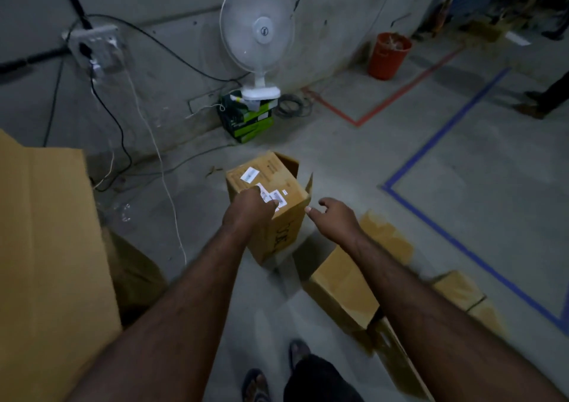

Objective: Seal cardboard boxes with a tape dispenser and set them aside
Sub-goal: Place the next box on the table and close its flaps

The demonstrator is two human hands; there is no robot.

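Observation:
A small brown cardboard box [278,183] with white labels lies tipped on the concrete floor, its open end with loose flaps facing away to the right. My left hand [251,209] grips its near upper edge, fingers curled over the labelled face. My right hand [334,217] hovers just right of the box's corner, fingers loosely spread, holding nothing. No tape dispenser is in view.
Another cardboard box [345,284] lies on the floor under my right forearm, with more cardboard [462,291] beyond it. A large cardboard sheet [49,247] stands at left. A white fan [257,41] on green boxes, cables, an orange bucket [388,57] and blue floor tape [437,217] lie ahead.

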